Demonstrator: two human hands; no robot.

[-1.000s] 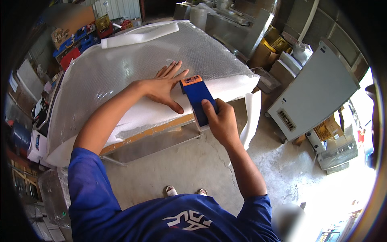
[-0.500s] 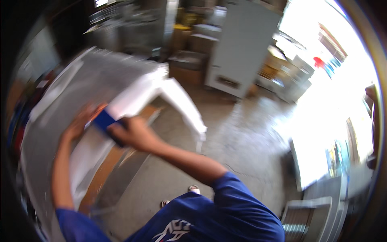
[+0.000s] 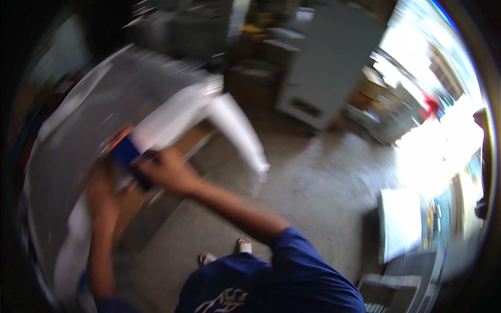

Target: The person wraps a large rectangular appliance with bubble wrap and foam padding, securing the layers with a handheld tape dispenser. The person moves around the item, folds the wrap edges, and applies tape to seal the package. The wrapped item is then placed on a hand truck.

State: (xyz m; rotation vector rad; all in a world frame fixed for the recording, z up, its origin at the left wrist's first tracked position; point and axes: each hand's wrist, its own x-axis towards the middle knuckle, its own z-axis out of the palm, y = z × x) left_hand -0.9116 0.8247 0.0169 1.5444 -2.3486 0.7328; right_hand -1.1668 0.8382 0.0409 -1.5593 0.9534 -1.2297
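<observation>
My right hand (image 3: 169,168) is closed around a dark blue, boxy thing (image 3: 126,151) with an orange far edge; motion blur hides its exact kind. It is at the near right side of a large grey panel (image 3: 104,112) with a glossy, film-like surface. White wrapping sheet (image 3: 167,119) covers the panel's right edge, and a loose flap (image 3: 237,133) of it hangs toward the floor. Just below and left of the blue thing, my left hand (image 3: 103,190) is over the panel's edge. Its fingers are smeared by motion.
Brown cardboard (image 3: 133,208) shows beneath the panel's near edge. A tall grey cabinet (image 3: 329,68) stands at the back, with cardboard boxes (image 3: 373,99) beside it. Framed panels (image 3: 394,292) lean at the lower right. Bright light comes from the right.
My left hand has moved toward me and away from the blue thing's far end. My right hand keeps its grip on that thing. The view has shifted slightly.
</observation>
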